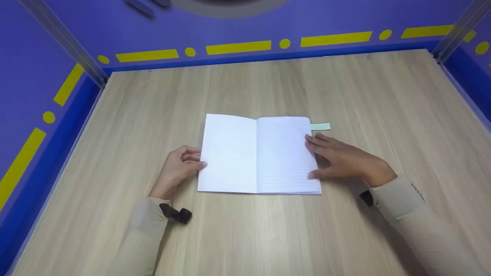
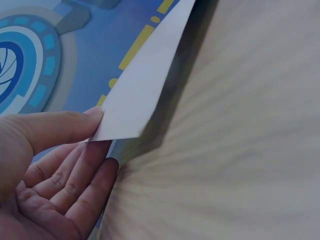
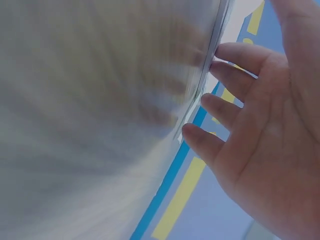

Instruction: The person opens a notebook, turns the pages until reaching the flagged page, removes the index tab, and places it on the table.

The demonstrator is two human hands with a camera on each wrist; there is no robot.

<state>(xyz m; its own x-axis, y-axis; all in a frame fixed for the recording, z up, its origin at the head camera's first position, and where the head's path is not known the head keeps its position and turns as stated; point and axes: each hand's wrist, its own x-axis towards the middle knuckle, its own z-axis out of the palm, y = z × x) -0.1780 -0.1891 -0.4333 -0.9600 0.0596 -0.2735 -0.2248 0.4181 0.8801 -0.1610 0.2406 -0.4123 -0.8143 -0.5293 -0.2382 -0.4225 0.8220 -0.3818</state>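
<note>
White page [image 2: 142, 85], pinched by the left hand [image 1: 175, 170], looks raised only from that wrist. The spread right hand [image 1: 347, 159] partly hides the edge of the notebook [image 1: 283, 157] near a mint tab [image 1: 320, 126].

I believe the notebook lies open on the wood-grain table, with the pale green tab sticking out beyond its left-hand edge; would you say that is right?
Not quite: the pale green tab sticks out beyond the right-hand edge, as the head view shows. The notebook does lie open on the wood-grain table.
</note>
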